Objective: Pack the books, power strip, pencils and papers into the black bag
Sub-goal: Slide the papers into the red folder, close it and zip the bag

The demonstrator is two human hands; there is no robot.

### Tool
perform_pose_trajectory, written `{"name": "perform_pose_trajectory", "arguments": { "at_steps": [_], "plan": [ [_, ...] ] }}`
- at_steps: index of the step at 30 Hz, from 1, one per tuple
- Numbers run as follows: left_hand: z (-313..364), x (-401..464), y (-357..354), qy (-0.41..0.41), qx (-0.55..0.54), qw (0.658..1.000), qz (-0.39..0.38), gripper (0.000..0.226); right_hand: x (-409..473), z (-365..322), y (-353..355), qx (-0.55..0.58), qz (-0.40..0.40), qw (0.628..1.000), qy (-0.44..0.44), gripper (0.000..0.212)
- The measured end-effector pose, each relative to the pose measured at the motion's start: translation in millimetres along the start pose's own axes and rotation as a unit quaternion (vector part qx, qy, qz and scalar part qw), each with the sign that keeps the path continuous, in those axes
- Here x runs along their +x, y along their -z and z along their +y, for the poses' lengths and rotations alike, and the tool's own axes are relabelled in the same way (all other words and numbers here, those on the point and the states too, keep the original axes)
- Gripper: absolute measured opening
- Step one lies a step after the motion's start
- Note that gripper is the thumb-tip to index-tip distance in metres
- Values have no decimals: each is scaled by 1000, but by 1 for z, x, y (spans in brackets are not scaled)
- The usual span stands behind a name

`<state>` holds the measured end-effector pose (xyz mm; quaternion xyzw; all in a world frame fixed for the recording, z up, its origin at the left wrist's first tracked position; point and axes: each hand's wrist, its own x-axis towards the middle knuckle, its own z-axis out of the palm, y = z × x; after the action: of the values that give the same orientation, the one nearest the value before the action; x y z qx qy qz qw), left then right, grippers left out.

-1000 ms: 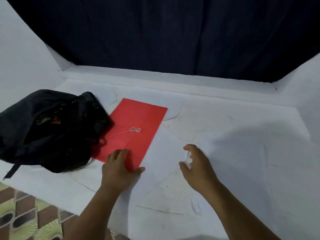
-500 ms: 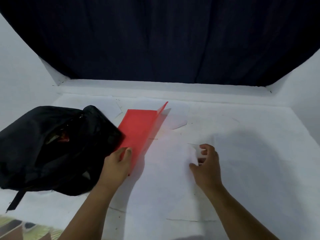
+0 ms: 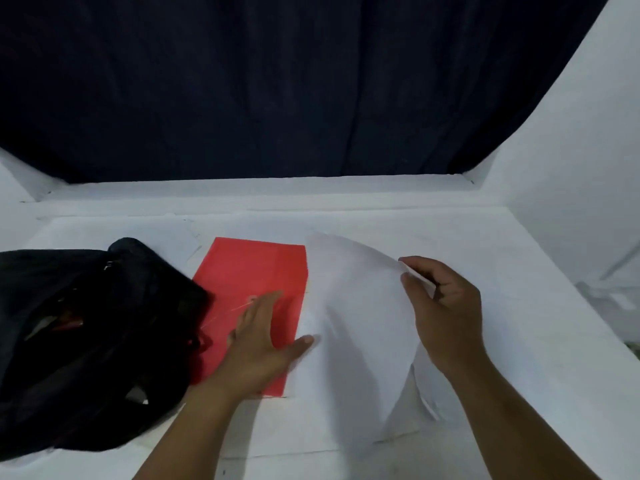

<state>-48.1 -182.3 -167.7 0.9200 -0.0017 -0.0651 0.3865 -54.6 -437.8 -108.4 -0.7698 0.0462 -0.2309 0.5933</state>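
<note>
- A white sheet of paper (image 3: 360, 327) is seen lifted off the white table (image 3: 450, 237), bowed into a tall curve, its right edge raised and its lower part still resting on the surface.
- The sheet's raised edge is pinched by the right hand (image 3: 445, 313), thumb in front and fingers curled behind it; a small folded corner is visible at the fingertips.
- A red envelope (image 3: 256, 292) with a string-tie closure is laid flat on the table, just left of the sheet, its left edge touching the black bag (image 3: 86, 341).
- The left hand (image 3: 263, 341) is pressed flat on the envelope with fingers straight and spread, the thumb reaching the foot of the curved sheet; nothing is gripped by it.
- The black bag is slumped at the table's left side, its mouth open; something red and something pale are glimpsed inside, but they cannot be identified.
- A dark curtain (image 3: 277, 81) is hung behind the table.
- Compared with half a second ago, the envelope, then tipped up on its edge by the left hand, is now pressed down flat.
- The sheet, then lying flat with only its corner nipped, is now raised into a curve, and the right hand is found higher and further right.
</note>
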Motion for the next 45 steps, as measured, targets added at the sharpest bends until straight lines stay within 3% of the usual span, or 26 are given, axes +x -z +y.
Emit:
{"name": "perform_pose_trajectory", "arguments": {
  "at_steps": [5, 8, 9, 14, 18, 20, 23, 29, 40, 45],
  "plan": [
    [24, 29, -23, -31, -199, 979, -16, 86, 11, -21, 43, 52, 10, 998, -20, 25],
    [54, 37, -45, -56, -304, 951, -17, 28, 20, -17, 68, 55, 29, 998, -24, 27],
    [63, 39, -53, -50, -317, 947, -10, 18, 24, -12, 76, 46, 32, 998, -28, 31],
    [100, 48, -92, 7, -345, 936, 64, 41, 38, 31, 104, 12, -8, 988, -151, 56],
    [112, 54, -123, 55, -329, 938, 98, 38, 40, 71, 124, -78, -54, 972, -215, 48],
    [114, 54, -140, 65, -311, 943, 96, 25, 41, 88, 136, -113, -68, 966, -222, 46],
    [116, 51, -162, 48, -190, 975, 109, 10, 47, 110, 151, -160, -86, 959, -220, 43],
    [87, 50, -202, -114, 29, 981, 156, 24, 57, 136, 167, -275, -151, 926, -208, 48],
    [90, 50, -212, -56, 153, 976, 142, 48, 58, 156, 180, -317, -165, 917, -176, 55],
    [97, 47, -211, -54, 150, 976, 147, 46, 63, 166, 186, -322, -179, 919, -138, 39]
  ]
}}
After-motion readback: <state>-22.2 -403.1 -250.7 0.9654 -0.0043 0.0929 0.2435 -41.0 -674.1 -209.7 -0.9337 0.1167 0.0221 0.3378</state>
